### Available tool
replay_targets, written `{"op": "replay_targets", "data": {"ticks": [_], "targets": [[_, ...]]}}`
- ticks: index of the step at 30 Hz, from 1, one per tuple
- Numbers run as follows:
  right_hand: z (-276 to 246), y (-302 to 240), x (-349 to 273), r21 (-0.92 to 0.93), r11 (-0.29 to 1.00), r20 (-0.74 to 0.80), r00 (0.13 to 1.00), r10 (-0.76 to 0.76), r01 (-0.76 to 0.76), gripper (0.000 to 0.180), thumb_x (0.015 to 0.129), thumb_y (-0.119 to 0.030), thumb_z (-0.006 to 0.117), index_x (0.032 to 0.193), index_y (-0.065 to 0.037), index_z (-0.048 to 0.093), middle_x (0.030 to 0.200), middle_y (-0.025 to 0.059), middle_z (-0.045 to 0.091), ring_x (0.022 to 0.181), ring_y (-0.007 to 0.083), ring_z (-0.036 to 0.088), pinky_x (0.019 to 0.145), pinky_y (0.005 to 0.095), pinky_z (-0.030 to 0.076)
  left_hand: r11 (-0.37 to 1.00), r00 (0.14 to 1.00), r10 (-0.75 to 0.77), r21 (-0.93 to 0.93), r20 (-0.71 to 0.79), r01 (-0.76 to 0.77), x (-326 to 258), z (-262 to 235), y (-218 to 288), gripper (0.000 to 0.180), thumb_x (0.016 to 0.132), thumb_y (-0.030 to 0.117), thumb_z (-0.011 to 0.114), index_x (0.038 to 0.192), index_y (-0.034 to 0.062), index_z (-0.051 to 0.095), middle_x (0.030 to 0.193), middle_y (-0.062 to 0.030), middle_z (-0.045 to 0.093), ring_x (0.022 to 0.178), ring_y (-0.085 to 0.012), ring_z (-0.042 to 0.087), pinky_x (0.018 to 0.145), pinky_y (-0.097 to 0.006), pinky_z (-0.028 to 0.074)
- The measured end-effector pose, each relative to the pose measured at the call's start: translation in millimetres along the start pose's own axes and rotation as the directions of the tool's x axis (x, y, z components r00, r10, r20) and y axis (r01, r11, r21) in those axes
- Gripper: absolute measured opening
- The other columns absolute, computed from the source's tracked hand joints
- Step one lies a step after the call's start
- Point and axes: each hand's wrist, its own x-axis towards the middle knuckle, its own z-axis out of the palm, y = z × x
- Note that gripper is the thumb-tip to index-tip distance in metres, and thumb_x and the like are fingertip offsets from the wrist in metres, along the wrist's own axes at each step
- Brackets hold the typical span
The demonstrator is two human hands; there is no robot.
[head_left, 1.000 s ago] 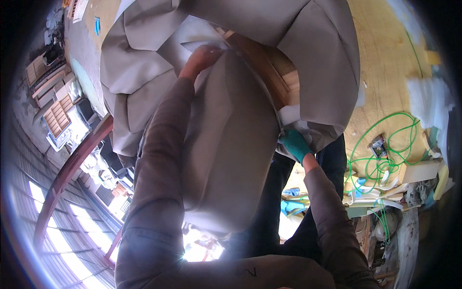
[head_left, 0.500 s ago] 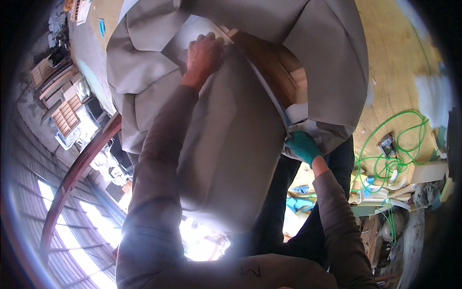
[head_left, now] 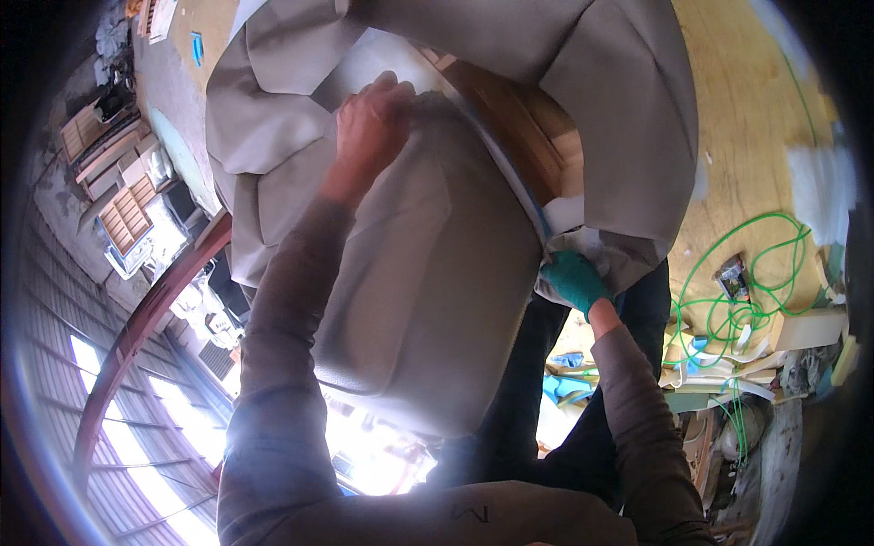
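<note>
A large piece of furniture covered in grey-brown upholstery material (head_left: 437, 264) fills the middle of the view. In its opening a brown wooden frame (head_left: 514, 123) and pale padding (head_left: 382, 59) show. My bare left hand (head_left: 371, 127) is curled closed at the upper edge of the smooth covered panel, gripping the material there; its fingertips are partly hidden. On my right hand (head_left: 574, 278) is a teal glove. That hand is closed on the bunched material at the panel's right corner, where a light strip (head_left: 519, 187) running along the edge ends.
Loose folds of the cover (head_left: 273, 136) surround the opening. To the right, a coiled green hose (head_left: 728, 309) lies on a wooden surface (head_left: 746, 118) beside scraps of foam and wood. A dark red curved beam (head_left: 150, 328) and stacked wooden pieces (head_left: 127, 214) are on the left.
My left hand has shifted slightly left and down, toward me, and the panel's near end has moved a little. My right hand stays in the same place.
</note>
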Motion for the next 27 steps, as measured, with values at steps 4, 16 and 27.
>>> {"op": "replay_targets", "data": {"ticks": [4,16,27], "targets": [[-3,-3,-6,-0.026,0.999,-0.051,0.998,-0.048,0.047,0.021,0.101,-0.030,0.065,0.098,-0.015,0.080,0.109,0.0145,0.075,0.101,0.0338,0.075,0.087,0.0491,0.061,0.998,0.997,0.069,0.004,-0.037,-0.069,-17,-20,10,0.004,0.095,0.012,0.060,0.091,0.0128,0.061,0.094,-0.0091,0.059,0.094,-0.0344,0.065,0.077,-0.051,0.050],[-21,-30,-49,0.346,0.936,-0.094,0.991,0.100,-0.062,0.033,0.101,-0.039,0.063,0.103,-0.009,0.078,0.103,0.0184,0.077,0.096,0.0404,0.074,0.086,0.0523,0.059,0.896,0.995,0.068,-0.444,0.068,-0.031,-106,-111,32,0.022,0.085,-0.003,0.078,0.087,0.0015,0.057,0.087,-0.0103,0.053,0.077,-0.0291,0.058,0.066,-0.040,0.047],[-34,-51,-98,0.358,0.934,0.042,0.998,-0.037,0.019,0.037,0.096,-0.048,0.073,0.113,-0.015,0.077,0.100,0.0132,0.079,0.083,0.0347,0.077,0.080,0.0484,0.060,0.599,0.921,0.168,-0.778,0.352,0.188,-208,-226,28,0.025,0.087,0.012,0.085,0.085,0.0012,0.063,0.091,-0.0104,0.064,0.078,-0.0250,0.064,0.069,-0.039,0.048]]}}
